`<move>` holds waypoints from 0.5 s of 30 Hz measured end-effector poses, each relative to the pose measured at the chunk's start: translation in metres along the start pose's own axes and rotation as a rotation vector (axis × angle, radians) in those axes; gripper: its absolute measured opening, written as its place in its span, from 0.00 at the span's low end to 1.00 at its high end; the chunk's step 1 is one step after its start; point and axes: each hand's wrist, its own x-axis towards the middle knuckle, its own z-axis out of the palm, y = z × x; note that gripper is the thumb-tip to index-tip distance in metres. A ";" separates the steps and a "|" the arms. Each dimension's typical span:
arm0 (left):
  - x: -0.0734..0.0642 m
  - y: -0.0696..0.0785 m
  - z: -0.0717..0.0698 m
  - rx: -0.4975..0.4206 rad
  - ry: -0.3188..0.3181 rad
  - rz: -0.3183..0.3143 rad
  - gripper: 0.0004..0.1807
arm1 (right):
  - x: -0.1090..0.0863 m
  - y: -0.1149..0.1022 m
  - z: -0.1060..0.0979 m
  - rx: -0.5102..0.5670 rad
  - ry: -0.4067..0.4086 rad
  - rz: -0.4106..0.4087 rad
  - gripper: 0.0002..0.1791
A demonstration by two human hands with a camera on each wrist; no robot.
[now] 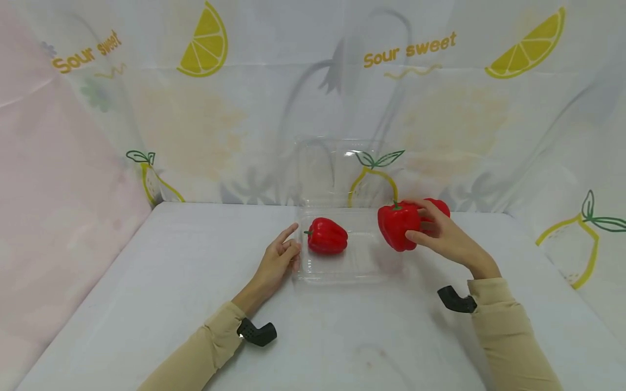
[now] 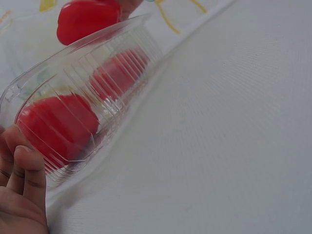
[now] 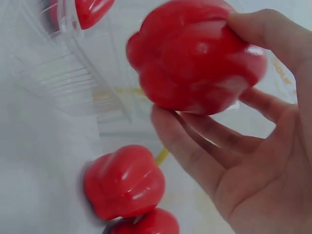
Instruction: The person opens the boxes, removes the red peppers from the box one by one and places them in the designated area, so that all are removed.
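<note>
A clear plastic clamshell box [image 1: 359, 274] lies with its lid raised at the back. On the left side of its base rests a red bell pepper [image 1: 326, 237] with a green stem. My left hand [image 1: 276, 260] touches the box's left wall from outside, index finger stretched out and the other fingers loosely bent. Above the box's right edge, my right hand [image 1: 440, 236] holds another red bell pepper [image 3: 195, 58] between thumb and fingers. Beyond that hand, partly hidden in the head view, are more red peppers [image 3: 124, 183]; the right wrist view shows two.
A white cloth covers the table [image 1: 220, 347]. Behind it hangs a curtain [image 1: 274, 108] printed with lemons and lettering. The raised clear lid [image 1: 323, 174] stands near that curtain. Black camera mounts [image 1: 256, 332] sit on both wrists.
</note>
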 end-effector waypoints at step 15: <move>0.001 -0.001 0.001 0.013 0.006 -0.015 0.30 | -0.003 0.016 -0.003 0.017 0.101 0.056 0.36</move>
